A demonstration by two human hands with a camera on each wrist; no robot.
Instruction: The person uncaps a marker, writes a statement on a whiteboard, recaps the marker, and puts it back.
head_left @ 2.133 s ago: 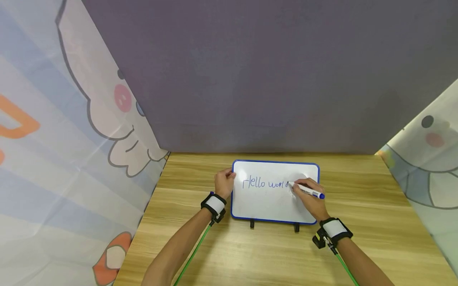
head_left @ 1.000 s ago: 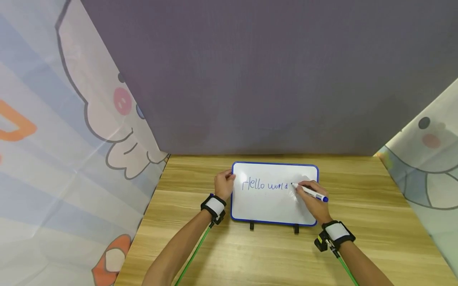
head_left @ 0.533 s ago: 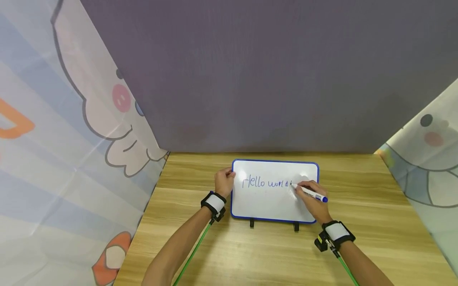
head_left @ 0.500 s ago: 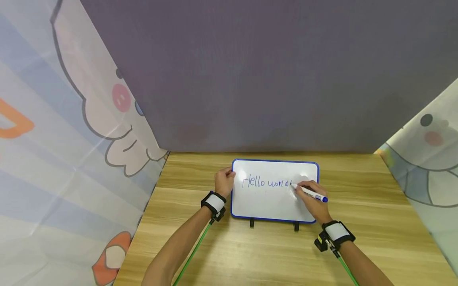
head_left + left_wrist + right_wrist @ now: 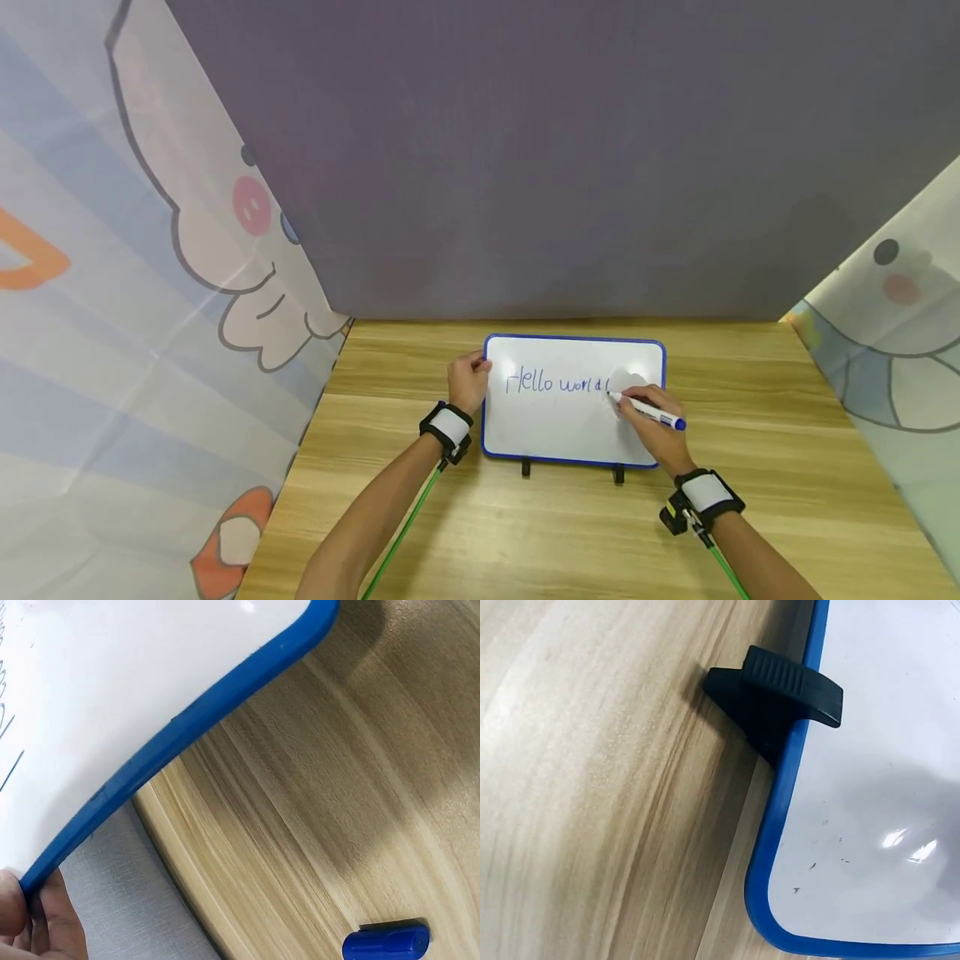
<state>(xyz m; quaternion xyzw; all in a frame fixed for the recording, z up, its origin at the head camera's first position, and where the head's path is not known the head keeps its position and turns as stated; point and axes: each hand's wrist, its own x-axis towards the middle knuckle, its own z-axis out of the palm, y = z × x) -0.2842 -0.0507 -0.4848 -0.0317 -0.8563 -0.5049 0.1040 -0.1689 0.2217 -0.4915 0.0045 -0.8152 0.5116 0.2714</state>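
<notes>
A whiteboard (image 5: 555, 429) with a blue frame stands on the wooden table, "Hello world" written across it in blue. My left hand (image 5: 467, 383) pinches its left edge near the upper corner; in the left wrist view the thumb lies on the front face, the other fingers behind. My right hand (image 5: 660, 429) grips a white marker (image 5: 647, 408) with a blue end like a writing pen. Its dark tip is at the board, by the foot of a short stroke just right of the "d". The right wrist view shows neither this hand nor the marker.
Black stand feet (image 5: 526, 467) clip the board's lower edge; one stand foot (image 5: 780, 686) shows close up at right wrist. A blue marker cap (image 5: 386, 943) lies on the table left of the board. A grey panel (image 5: 525, 167) rises behind the table (image 5: 555, 533).
The marker finished the "d", lifted right, then drew a short downward stroke after "world". The right hand shifted slightly right and down. My left hand kept its hold on the board's edge.
</notes>
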